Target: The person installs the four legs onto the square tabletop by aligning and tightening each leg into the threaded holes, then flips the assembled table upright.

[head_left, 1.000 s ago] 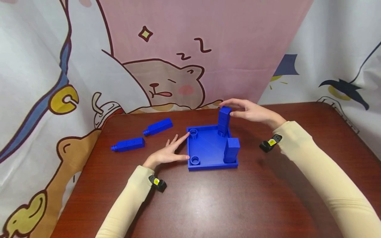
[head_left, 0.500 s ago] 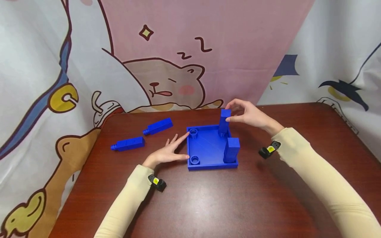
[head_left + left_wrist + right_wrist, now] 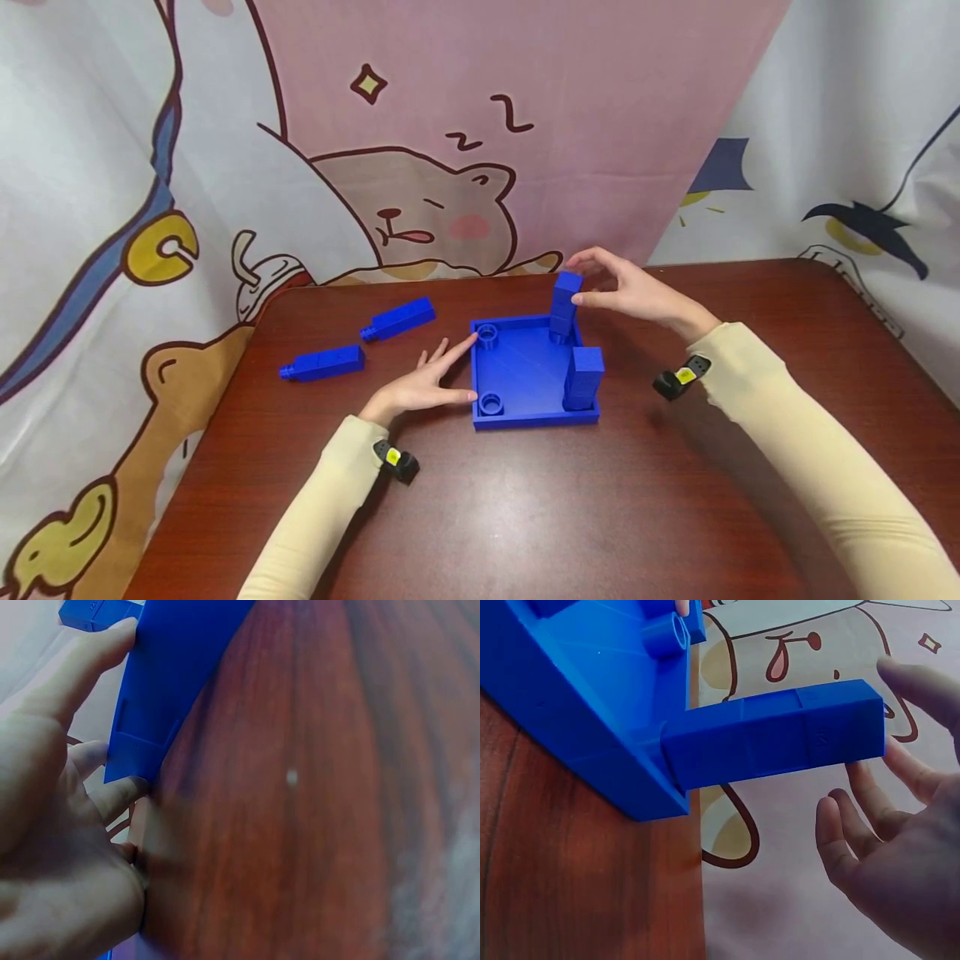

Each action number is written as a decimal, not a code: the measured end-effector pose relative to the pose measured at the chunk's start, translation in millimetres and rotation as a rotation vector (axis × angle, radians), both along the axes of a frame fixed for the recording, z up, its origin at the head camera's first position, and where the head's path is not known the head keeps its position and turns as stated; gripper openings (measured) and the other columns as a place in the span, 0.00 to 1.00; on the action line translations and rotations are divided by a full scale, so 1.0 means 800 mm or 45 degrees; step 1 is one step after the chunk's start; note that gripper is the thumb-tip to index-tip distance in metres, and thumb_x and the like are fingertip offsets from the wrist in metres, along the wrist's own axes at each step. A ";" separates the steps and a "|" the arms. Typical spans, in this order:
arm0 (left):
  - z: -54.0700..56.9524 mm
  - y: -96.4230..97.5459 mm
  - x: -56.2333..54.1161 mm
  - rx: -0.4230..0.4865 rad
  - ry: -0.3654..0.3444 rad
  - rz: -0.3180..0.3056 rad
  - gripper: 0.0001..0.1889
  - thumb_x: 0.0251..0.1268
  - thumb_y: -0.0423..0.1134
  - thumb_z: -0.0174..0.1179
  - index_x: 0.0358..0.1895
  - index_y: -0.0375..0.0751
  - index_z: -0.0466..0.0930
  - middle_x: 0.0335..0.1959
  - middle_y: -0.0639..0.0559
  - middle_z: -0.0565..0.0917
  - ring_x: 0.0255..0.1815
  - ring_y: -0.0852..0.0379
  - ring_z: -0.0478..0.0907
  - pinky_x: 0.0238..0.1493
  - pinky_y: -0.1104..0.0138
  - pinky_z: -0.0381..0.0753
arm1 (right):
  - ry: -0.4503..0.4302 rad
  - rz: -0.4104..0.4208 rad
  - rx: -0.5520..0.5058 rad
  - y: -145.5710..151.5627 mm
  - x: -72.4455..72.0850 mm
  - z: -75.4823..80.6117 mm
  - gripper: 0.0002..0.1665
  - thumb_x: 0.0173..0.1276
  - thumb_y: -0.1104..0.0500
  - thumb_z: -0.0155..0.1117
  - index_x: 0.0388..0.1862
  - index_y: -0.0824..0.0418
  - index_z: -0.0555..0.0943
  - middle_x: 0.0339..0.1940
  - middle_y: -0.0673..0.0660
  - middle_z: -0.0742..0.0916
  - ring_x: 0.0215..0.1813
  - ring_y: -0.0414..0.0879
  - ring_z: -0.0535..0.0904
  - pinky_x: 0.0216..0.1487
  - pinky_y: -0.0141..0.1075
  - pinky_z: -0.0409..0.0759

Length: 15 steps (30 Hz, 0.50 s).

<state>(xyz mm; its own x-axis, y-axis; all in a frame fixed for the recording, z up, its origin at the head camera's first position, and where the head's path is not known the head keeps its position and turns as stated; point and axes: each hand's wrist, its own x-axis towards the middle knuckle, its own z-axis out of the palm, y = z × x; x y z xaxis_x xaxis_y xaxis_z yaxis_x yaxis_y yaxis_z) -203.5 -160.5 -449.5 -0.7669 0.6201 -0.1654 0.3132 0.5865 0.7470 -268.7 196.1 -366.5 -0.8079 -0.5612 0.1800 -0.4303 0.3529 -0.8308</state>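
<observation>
A square blue tray [image 3: 525,423] with a raised rim lies on the table. My left hand [image 3: 420,388] touches its left side, thumb and forefinger spread and fairly straight; in the left wrist view, fingertips meet the blue wall [image 3: 161,697]. At the tray's back right corner stands a blue square post [image 3: 564,302], set over a round socket. My right hand [image 3: 626,289] holds this post near its top between thumb and fingers, the other fingers loosely bent below it in the right wrist view. A second post [image 3: 584,379] stands upright at the front right corner.
Two more blue posts with threaded ends, a nearer one [image 3: 330,364] and a farther one [image 3: 402,318], lie on the table left of the tray. Round sockets, one at the back [image 3: 487,336] and one at the front [image 3: 491,405], show at the tray's left corners. A patterned curtain [image 3: 570,125] hangs behind the table.
The back right post has turned about its upright axis, and my right hand's fingers have shifted round its top. My left hand and the tray have stayed in place.
</observation>
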 end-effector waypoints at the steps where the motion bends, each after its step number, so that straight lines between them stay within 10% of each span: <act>1: 0.000 0.000 0.000 -0.003 -0.002 0.003 0.48 0.63 0.58 0.61 0.78 0.61 0.38 0.78 0.54 0.44 0.76 0.46 0.27 0.69 0.46 0.23 | 0.001 0.023 -0.006 0.000 -0.001 0.001 0.28 0.65 0.66 0.65 0.64 0.66 0.68 0.58 0.63 0.78 0.59 0.54 0.72 0.55 0.46 0.73; 6: 0.000 -0.002 0.000 -0.006 -0.005 0.008 0.48 0.63 0.58 0.61 0.78 0.62 0.37 0.78 0.55 0.44 0.76 0.47 0.27 0.69 0.46 0.23 | 0.035 0.170 -0.033 0.001 -0.007 0.003 0.30 0.67 0.71 0.57 0.67 0.69 0.64 0.63 0.67 0.74 0.65 0.59 0.68 0.61 0.58 0.65; 15: -0.001 -0.001 0.001 -0.002 -0.012 0.012 0.48 0.63 0.56 0.61 0.78 0.63 0.37 0.78 0.55 0.43 0.76 0.48 0.27 0.69 0.47 0.23 | -0.059 0.296 -0.044 0.002 -0.011 0.003 0.32 0.65 0.78 0.46 0.70 0.70 0.61 0.69 0.67 0.68 0.72 0.60 0.59 0.62 0.35 0.67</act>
<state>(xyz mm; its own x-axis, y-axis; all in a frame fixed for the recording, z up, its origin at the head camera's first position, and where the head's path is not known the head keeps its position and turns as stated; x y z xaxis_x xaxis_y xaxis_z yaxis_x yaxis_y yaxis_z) -202.7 -161.1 -450.4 -0.7712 0.6125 -0.1735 0.3006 0.5906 0.7489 -277.1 197.5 -363.9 -0.6657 -0.7271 0.1679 -0.4578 0.2202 -0.8614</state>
